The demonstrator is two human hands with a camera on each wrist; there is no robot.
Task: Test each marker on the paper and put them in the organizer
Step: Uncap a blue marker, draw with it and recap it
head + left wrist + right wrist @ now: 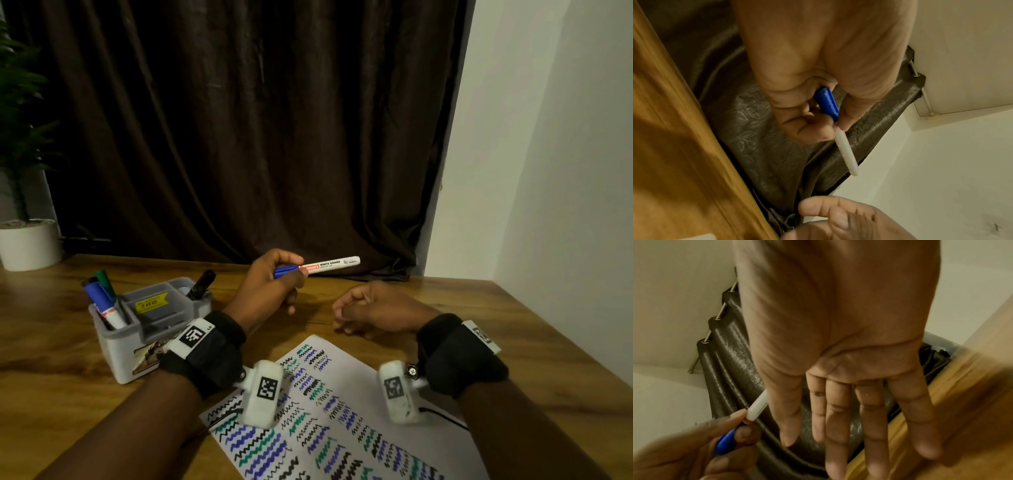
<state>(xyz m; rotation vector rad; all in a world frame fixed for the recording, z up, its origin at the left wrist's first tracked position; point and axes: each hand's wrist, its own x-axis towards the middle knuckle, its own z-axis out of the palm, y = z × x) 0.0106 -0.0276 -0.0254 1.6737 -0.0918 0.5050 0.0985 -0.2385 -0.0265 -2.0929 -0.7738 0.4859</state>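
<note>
My left hand (274,284) holds a white board marker (329,265) with a blue cap above the table's far edge; its white barrel points right. The left wrist view shows the fingers curled round the blue cap (827,104) and the white barrel (846,155) sticking out. My right hand (370,310) hovers a little to the right with straight fingers (838,410) and holds nothing. The paper (342,421), covered in black, blue and green squiggles, lies near me. The grey organizer (137,329) stands at the left with several markers (102,298) in it.
A white plant pot (29,245) stands at the far left corner of the wooden table (479,325). A dark curtain (239,137) hangs behind the table and a white wall (548,171) is to the right. A black marker (202,284) leans in the organizer's back compartment.
</note>
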